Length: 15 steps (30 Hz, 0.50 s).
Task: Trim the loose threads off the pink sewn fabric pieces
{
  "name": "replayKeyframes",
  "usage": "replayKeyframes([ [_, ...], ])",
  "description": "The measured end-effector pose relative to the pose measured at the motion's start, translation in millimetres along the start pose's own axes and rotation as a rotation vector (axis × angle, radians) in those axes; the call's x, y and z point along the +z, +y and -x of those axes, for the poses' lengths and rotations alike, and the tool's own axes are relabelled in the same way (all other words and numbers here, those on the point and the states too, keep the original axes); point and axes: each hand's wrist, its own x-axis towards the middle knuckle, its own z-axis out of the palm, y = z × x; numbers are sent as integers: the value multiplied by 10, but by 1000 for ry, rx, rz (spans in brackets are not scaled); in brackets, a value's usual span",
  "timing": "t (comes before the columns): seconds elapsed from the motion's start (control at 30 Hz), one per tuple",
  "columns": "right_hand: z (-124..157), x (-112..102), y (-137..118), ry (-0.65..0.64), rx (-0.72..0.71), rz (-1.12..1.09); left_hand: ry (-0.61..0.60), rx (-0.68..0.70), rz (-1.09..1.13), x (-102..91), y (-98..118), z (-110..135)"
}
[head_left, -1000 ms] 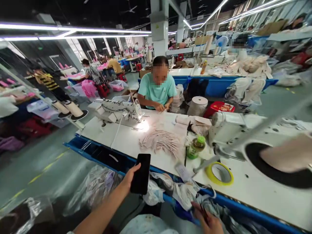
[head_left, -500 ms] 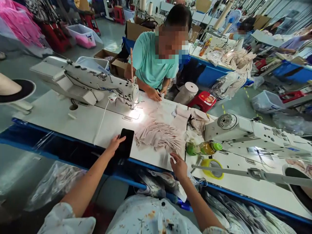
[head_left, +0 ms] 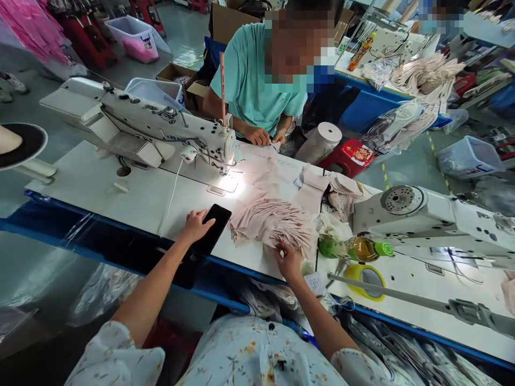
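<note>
My left hand [head_left: 196, 226] grips a black smartphone [head_left: 215, 224] by its left side, the thumb lying over the dark screen. The phone sits tilted at the table's front edge. Curled fingers of my right hand [head_left: 289, 262] meet at the near edge of a fanned stack of pale pink fabric pieces [head_left: 273, 222]; whatever is between the fingertips is too small to tell. Behind the phone stands a white sewing machine [head_left: 169, 128], its lamp lighting the needle area.
Across the table a person in a green shirt [head_left: 249, 69] works with both hands on small fabric. Right of the stack lie a green-capped bottle [head_left: 358, 248] and a yellow tape roll [head_left: 366, 281]. A second sewing machine [head_left: 426, 214] stands at right, with a metal rod [head_left: 402, 295] before it.
My left hand has turned the phone clockwise and shifted it slightly right. My right hand's fingers have curled in and come to the stack's near edge. The view has tipped downward.
</note>
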Motion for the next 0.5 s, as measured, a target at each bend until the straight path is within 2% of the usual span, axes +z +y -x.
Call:
replayKeyframes([
  [0.13,285,-62,69,-19,10,-69,-23,34,-28,-71,-13,8],
  [0.2,424,-118,69,-30,26,-95,-15,62,16,-199,-72,69],
  [0.27,529,-171,51,-41,38,-114,70,95,136,-384,-226,211],
  [0.33,596,-217,29,-43,42,-142,218,55,281,-570,-489,466],
  [0.4,629,-250,14,-32,51,-177,327,-92,360,-671,-812,841],
  [0.47,645,-270,12,-30,81,-217,310,-304,395,-611,-1080,1293],
  [0.5,650,-279,14,-47,101,-236,216,-410,376,-512,-1150,1519],
])
